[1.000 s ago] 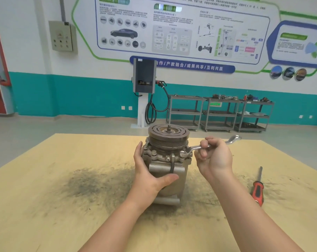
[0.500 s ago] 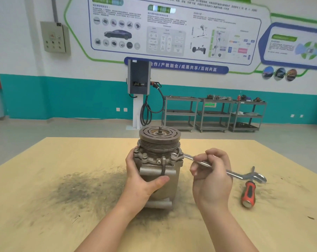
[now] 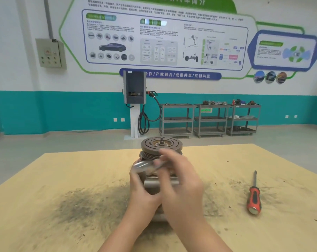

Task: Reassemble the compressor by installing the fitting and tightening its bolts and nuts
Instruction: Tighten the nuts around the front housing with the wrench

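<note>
Fingers of the right hand [image 3: 181, 179] grip a blurred wrench [image 3: 146, 166]; the left hand [image 3: 145, 190] clasps the upright compressor [image 3: 161, 144].

Motion blur smears the right hand [image 3: 179, 180] and the wrench [image 3: 146, 166] it holds, so the wrench's head and what it sits on cannot be made out. Both hands cover most of the compressor [image 3: 161, 145] body; the left hand [image 3: 143, 190] is partly hidden behind the right. Wall poster text is too small to read.
</note>
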Demonstrator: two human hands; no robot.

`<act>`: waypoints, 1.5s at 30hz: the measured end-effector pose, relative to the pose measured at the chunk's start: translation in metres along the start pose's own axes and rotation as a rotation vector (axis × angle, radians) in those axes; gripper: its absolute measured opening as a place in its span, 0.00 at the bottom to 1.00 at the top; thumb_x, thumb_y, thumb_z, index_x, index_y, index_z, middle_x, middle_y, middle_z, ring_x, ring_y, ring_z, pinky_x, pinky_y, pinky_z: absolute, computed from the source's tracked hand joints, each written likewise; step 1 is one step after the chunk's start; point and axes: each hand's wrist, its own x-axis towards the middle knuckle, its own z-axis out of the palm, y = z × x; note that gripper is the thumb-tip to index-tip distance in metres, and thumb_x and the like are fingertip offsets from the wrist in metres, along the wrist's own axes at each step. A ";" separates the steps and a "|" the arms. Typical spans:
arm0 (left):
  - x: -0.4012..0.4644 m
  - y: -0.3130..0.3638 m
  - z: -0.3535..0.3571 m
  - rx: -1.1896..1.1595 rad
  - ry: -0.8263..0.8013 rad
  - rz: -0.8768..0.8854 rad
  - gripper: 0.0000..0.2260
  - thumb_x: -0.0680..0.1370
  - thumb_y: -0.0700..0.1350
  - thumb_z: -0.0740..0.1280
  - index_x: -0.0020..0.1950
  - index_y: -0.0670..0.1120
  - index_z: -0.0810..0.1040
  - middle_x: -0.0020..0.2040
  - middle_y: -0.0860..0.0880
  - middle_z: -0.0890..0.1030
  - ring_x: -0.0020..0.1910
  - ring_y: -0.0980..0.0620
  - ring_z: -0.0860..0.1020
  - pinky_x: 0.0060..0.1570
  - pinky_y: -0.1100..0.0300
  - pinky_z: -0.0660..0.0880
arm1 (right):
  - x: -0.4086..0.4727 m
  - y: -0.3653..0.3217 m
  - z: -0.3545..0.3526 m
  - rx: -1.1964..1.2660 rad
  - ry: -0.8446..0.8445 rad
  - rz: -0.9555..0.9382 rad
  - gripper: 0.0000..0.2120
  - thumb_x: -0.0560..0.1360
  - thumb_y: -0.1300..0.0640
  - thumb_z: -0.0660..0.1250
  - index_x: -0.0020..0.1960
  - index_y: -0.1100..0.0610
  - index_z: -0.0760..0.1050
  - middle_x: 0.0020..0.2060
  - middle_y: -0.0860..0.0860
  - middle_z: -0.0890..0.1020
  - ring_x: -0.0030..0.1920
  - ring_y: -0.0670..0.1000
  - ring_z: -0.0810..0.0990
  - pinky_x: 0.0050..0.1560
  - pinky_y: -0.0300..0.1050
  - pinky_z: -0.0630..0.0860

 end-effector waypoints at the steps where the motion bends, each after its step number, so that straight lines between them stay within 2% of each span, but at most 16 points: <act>1: -0.001 0.004 0.001 -0.011 0.013 -0.005 0.40 0.59 0.63 0.75 0.60 0.79 0.53 0.65 0.54 0.74 0.61 0.56 0.76 0.58 0.58 0.76 | 0.005 -0.001 -0.006 0.040 0.061 0.013 0.12 0.77 0.56 0.61 0.58 0.46 0.74 0.47 0.38 0.80 0.45 0.40 0.80 0.47 0.29 0.74; 2: 0.000 0.004 0.002 0.010 0.029 0.023 0.41 0.57 0.62 0.76 0.56 0.83 0.51 0.65 0.57 0.72 0.62 0.58 0.74 0.60 0.61 0.74 | 0.010 -0.001 -0.012 0.115 0.134 0.068 0.11 0.78 0.55 0.60 0.57 0.43 0.71 0.45 0.41 0.80 0.41 0.42 0.80 0.43 0.30 0.74; 4: -0.001 0.002 0.001 0.013 0.053 0.047 0.42 0.56 0.61 0.77 0.55 0.84 0.52 0.65 0.62 0.70 0.63 0.66 0.71 0.58 0.67 0.70 | 0.020 0.004 -0.023 0.334 0.314 0.266 0.10 0.78 0.60 0.57 0.54 0.46 0.68 0.38 0.48 0.81 0.33 0.46 0.79 0.37 0.34 0.74; 7: -0.003 0.006 0.001 -0.017 0.041 0.019 0.42 0.56 0.61 0.78 0.57 0.83 0.53 0.65 0.63 0.69 0.64 0.64 0.70 0.63 0.57 0.71 | 0.027 0.020 -0.037 0.645 0.507 0.609 0.14 0.77 0.69 0.52 0.50 0.53 0.68 0.30 0.51 0.79 0.27 0.48 0.75 0.29 0.36 0.71; 9: -0.003 0.007 0.001 -0.016 0.037 0.009 0.42 0.56 0.62 0.78 0.57 0.83 0.54 0.65 0.63 0.69 0.65 0.62 0.70 0.65 0.51 0.72 | 0.027 0.029 -0.041 0.777 0.549 0.740 0.13 0.77 0.70 0.49 0.50 0.56 0.68 0.29 0.53 0.78 0.25 0.49 0.72 0.26 0.37 0.70; 12: -0.005 0.009 -0.001 -0.018 0.025 0.024 0.42 0.56 0.64 0.78 0.58 0.82 0.54 0.66 0.63 0.68 0.65 0.64 0.69 0.67 0.51 0.71 | 0.026 0.042 -0.043 0.838 0.525 0.836 0.10 0.77 0.68 0.50 0.50 0.59 0.68 0.26 0.53 0.77 0.23 0.50 0.70 0.24 0.36 0.68; 18: -0.003 0.009 0.000 -0.011 0.025 0.025 0.42 0.54 0.63 0.77 0.55 0.84 0.53 0.65 0.63 0.68 0.61 0.72 0.69 0.57 0.68 0.69 | 0.047 0.063 -0.046 0.839 0.334 0.995 0.07 0.76 0.67 0.52 0.46 0.61 0.69 0.24 0.53 0.73 0.20 0.49 0.64 0.20 0.37 0.63; 21: 0.002 0.004 0.002 -0.002 0.055 0.038 0.44 0.51 0.63 0.76 0.61 0.75 0.55 0.64 0.65 0.67 0.58 0.78 0.67 0.50 0.79 0.66 | 0.056 0.073 -0.043 0.837 0.261 1.068 0.07 0.75 0.66 0.52 0.47 0.61 0.68 0.24 0.52 0.71 0.18 0.48 0.62 0.19 0.36 0.61; 23: 0.004 0.001 0.002 -0.016 0.051 0.038 0.45 0.50 0.62 0.76 0.62 0.71 0.56 0.64 0.65 0.68 0.58 0.77 0.68 0.50 0.79 0.66 | 0.052 0.080 -0.039 0.871 0.264 1.129 0.06 0.76 0.66 0.52 0.45 0.60 0.66 0.23 0.51 0.70 0.17 0.48 0.60 0.18 0.36 0.59; 27: 0.005 -0.001 0.001 -0.029 0.048 0.014 0.46 0.49 0.61 0.76 0.62 0.70 0.57 0.64 0.62 0.69 0.61 0.66 0.71 0.49 0.77 0.68 | 0.044 0.085 -0.032 0.905 0.348 1.108 0.07 0.79 0.64 0.53 0.45 0.61 0.68 0.23 0.50 0.70 0.16 0.47 0.58 0.18 0.35 0.57; 30: 0.004 0.000 0.001 -0.016 0.052 0.019 0.45 0.50 0.62 0.75 0.62 0.73 0.56 0.64 0.64 0.68 0.59 0.73 0.69 0.49 0.79 0.67 | 0.051 0.081 -0.033 0.811 0.328 0.989 0.08 0.80 0.64 0.53 0.50 0.62 0.71 0.22 0.50 0.69 0.17 0.47 0.60 0.19 0.37 0.58; 32: 0.002 0.000 0.002 -0.015 0.053 0.021 0.44 0.51 0.63 0.75 0.60 0.77 0.54 0.64 0.66 0.67 0.60 0.75 0.67 0.52 0.75 0.67 | 0.059 0.078 -0.035 0.716 0.264 0.943 0.09 0.81 0.63 0.53 0.51 0.62 0.72 0.22 0.50 0.70 0.17 0.47 0.60 0.19 0.38 0.58; 34: 0.001 0.002 0.002 -0.015 0.050 0.018 0.43 0.52 0.63 0.75 0.58 0.79 0.53 0.64 0.66 0.67 0.61 0.72 0.67 0.54 0.71 0.67 | 0.065 0.079 -0.036 0.676 0.193 0.979 0.09 0.81 0.63 0.53 0.51 0.62 0.72 0.22 0.50 0.70 0.17 0.47 0.60 0.18 0.37 0.58; 37: 0.001 0.003 0.002 -0.005 0.059 0.026 0.43 0.52 0.64 0.75 0.59 0.79 0.53 0.64 0.66 0.67 0.61 0.73 0.67 0.54 0.71 0.67 | 0.064 0.083 -0.033 0.732 0.164 1.076 0.09 0.81 0.64 0.52 0.52 0.62 0.71 0.22 0.49 0.69 0.18 0.46 0.59 0.17 0.37 0.57; 42: -0.004 0.009 0.001 -0.017 0.021 0.033 0.42 0.55 0.66 0.77 0.57 0.81 0.53 0.68 0.60 0.67 0.67 0.63 0.67 0.67 0.56 0.67 | 0.045 0.084 -0.031 0.842 0.325 1.026 0.09 0.80 0.64 0.51 0.53 0.60 0.70 0.23 0.49 0.70 0.17 0.46 0.59 0.19 0.36 0.59; 45: -0.005 0.011 0.001 -0.025 0.019 0.016 0.41 0.55 0.66 0.77 0.58 0.80 0.54 0.68 0.59 0.67 0.68 0.59 0.67 0.70 0.47 0.68 | 0.040 0.077 -0.034 0.890 0.403 0.983 0.07 0.80 0.63 0.54 0.50 0.58 0.71 0.23 0.50 0.70 0.18 0.48 0.60 0.20 0.37 0.61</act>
